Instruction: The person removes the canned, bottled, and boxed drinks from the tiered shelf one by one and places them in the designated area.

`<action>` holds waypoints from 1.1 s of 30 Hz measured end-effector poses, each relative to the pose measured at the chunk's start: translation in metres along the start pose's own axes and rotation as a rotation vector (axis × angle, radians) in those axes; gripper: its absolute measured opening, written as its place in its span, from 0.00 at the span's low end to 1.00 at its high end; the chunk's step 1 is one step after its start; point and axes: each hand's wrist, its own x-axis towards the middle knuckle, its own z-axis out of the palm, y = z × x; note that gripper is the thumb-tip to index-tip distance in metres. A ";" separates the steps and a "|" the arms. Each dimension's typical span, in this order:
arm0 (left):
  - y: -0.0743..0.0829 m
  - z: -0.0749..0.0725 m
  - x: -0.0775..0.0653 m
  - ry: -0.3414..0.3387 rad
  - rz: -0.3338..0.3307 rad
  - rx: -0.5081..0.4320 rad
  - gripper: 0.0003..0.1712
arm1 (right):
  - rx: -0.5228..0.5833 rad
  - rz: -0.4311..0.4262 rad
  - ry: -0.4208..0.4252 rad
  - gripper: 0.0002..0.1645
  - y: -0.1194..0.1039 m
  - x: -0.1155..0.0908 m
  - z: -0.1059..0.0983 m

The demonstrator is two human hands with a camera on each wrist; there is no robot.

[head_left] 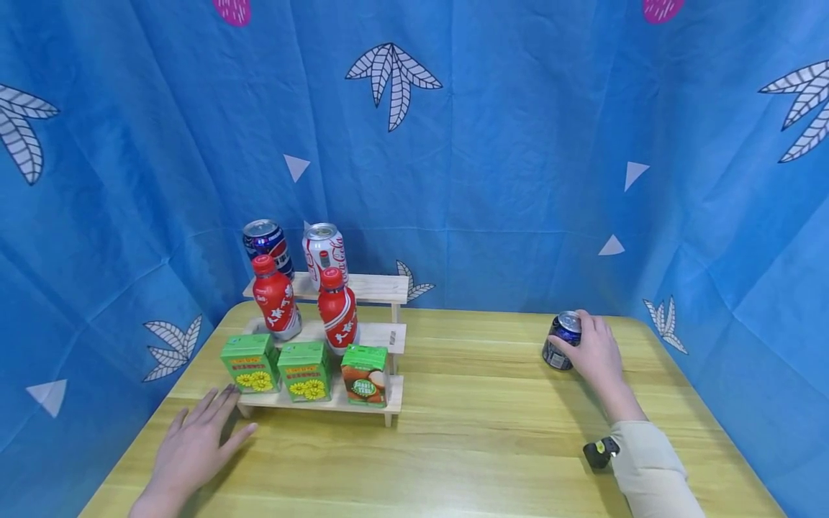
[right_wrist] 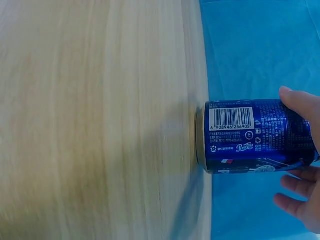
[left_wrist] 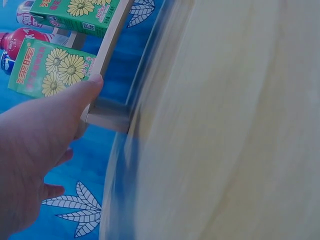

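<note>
At the right of the table, my right hand (head_left: 594, 351) holds a dark blue Pepsi can (head_left: 562, 341) near its top. The can stands upright on the wood; its barcode side faces the right wrist view, where the thumb (right_wrist: 300, 102) lies on one side and the fingers on the other. My left hand (head_left: 194, 440) is spread with fingers extended beside the front left corner of a three-step wooden rack (head_left: 311, 404). The nearest things to it are the green drink cartons with yellow flowers (head_left: 251, 365) on the bottom step. Nothing is in that hand.
A second flowered carton (head_left: 304, 374) and a green-brown carton (head_left: 365, 378) share the bottom step. Two red bottles (head_left: 277, 298) stand on the middle step. On top are another Pepsi can (head_left: 264, 241) and a white Coca-Cola can (head_left: 325, 252). Blue curtains (head_left: 505, 144) enclose the table.
</note>
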 end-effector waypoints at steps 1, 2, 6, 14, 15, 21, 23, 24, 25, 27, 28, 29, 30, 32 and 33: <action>0.000 0.000 0.000 -0.003 -0.002 -0.001 0.46 | 0.000 0.003 -0.002 0.48 0.000 0.000 -0.001; 0.001 0.000 0.000 -0.002 -0.003 -0.002 0.46 | -0.001 0.005 -0.004 0.48 0.000 -0.001 -0.001; 0.001 0.001 0.000 0.001 -0.006 -0.004 0.46 | -0.006 0.011 -0.011 0.50 -0.002 -0.002 -0.002; 0.001 0.003 0.000 0.005 -0.013 0.002 0.46 | -0.018 0.003 -0.025 0.53 -0.003 -0.002 -0.003; 0.001 0.003 0.000 0.005 -0.014 0.002 0.46 | -0.020 -0.004 -0.026 0.53 -0.004 -0.002 -0.004; 0.001 0.003 0.000 0.010 -0.006 0.002 0.46 | -0.056 -0.067 -0.007 0.52 -0.013 0.000 -0.011; 0.001 0.003 0.000 0.004 -0.007 0.003 0.46 | -0.071 -0.085 0.001 0.52 -0.017 0.001 -0.014; 0.001 0.003 0.000 0.001 -0.007 0.004 0.46 | -0.082 -0.096 0.006 0.52 -0.019 0.003 -0.015; 0.001 0.002 0.000 -0.001 -0.008 0.004 0.46 | -0.091 -0.105 0.007 0.51 -0.022 0.004 -0.017; 0.002 0.002 -0.001 -0.003 -0.010 0.002 0.46 | -0.107 -0.127 0.021 0.51 -0.027 0.005 -0.019; 0.002 0.002 -0.001 -0.001 -0.009 0.001 0.46 | -0.114 -0.140 0.029 0.51 -0.029 0.006 -0.020; 0.002 0.002 -0.001 0.002 -0.008 0.000 0.46 | -0.125 -0.156 0.039 0.50 -0.032 0.007 -0.021; 0.002 0.002 -0.001 0.008 -0.007 -0.002 0.46 | -0.133 -0.172 0.049 0.49 -0.034 0.008 -0.022; 0.001 0.002 -0.001 0.016 -0.004 -0.003 0.46 | -0.142 -0.197 0.072 0.48 -0.040 0.010 -0.023; 0.001 0.002 0.000 0.020 -0.002 -0.003 0.46 | -0.146 -0.209 0.081 0.48 -0.043 0.010 -0.024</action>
